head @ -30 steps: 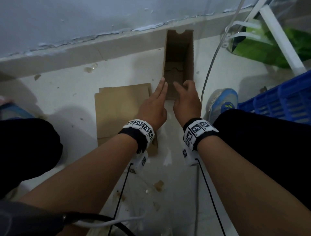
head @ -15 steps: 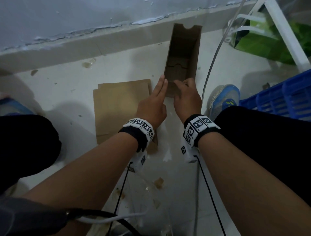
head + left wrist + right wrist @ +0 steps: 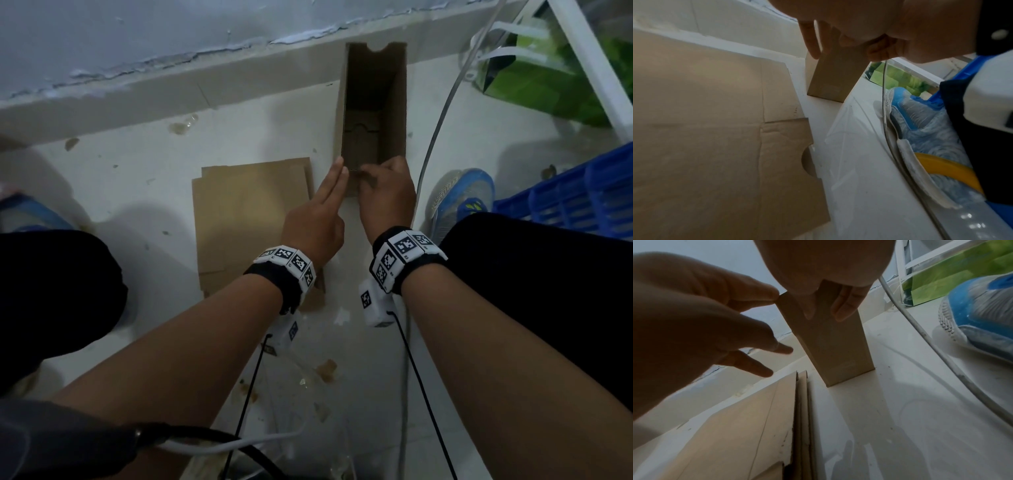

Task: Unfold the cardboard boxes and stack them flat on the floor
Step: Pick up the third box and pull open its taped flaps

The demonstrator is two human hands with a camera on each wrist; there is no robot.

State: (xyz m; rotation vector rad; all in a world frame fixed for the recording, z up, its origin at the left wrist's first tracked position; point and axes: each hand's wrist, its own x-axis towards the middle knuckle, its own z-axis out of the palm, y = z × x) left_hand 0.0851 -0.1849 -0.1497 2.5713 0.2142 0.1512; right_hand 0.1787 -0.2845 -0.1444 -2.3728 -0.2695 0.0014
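Two hands were at the near rim of the tall, narrow brown cardboard box (image 3: 373, 113), which stood upright and open on the pale floor (image 3: 137, 178) at about twelve o'clock from the person, close to the wall base. The right hand (image 3: 385, 197) grasped the near wall of this box, with the fingers curled over the rim and the thumb on the outside. The left hand (image 3: 317, 219) was released, its straight fingers touching the left corner of the rim. The stack of flattened brown cardboard sheets (image 3: 246, 219) lay at about ten o'clock, just beside the box.

I think the step in hand was to collapse this box. To do it well, the interlocked bottom flaps inside should probably be freed first, then opposite corners pressed together along the creases, so the walls fold and do not tear.
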